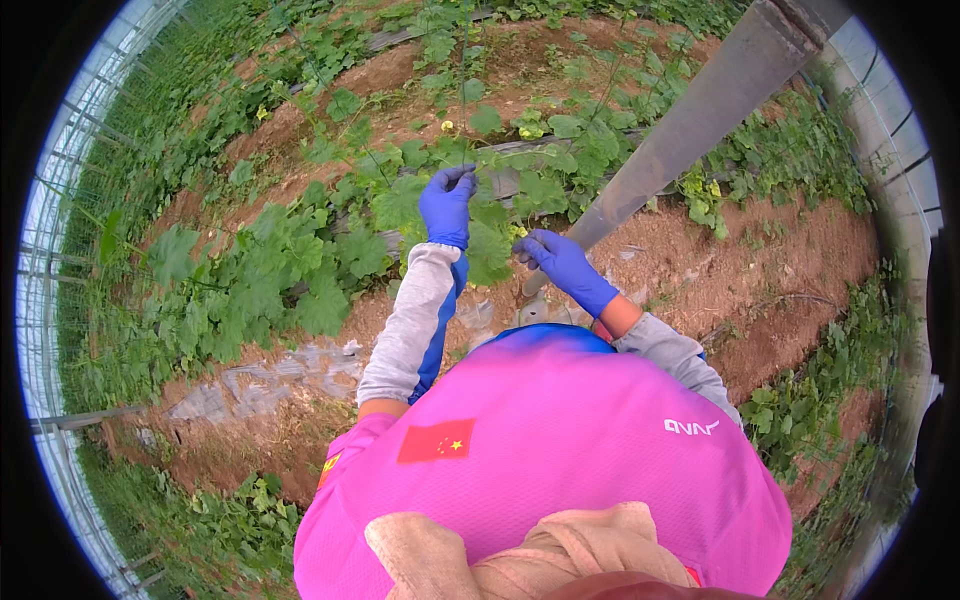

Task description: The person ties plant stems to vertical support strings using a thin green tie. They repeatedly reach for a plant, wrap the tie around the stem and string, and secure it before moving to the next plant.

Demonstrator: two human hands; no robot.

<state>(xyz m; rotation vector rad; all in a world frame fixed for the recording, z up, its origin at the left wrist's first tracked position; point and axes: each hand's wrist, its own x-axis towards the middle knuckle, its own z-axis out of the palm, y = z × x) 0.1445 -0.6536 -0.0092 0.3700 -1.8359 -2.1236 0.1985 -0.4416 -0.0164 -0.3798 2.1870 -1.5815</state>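
Observation:
My left hand (448, 206), in a blue-purple glove, is raised among the vine plants with thumb and fingers pinched together. A thin dark string (465, 82) hangs from above and runs down to those fingertips. Broad green lobed leaves (487, 251) of a vine plant spread between my two hands. Lower and to the right, my gloved right hand (559, 262) has its fingers curled together beside a grey metal post (675, 135). Whether anything thin lies in its fingertips is hard to see.
The slanting post rises from the soil close to my right hand. Rows of leafy vines (262, 262) grow on brown soil (780, 262) with torn plastic mulch film (262, 382). More strings hang over the rows. Greenhouse walls (900, 142) curve along both sides.

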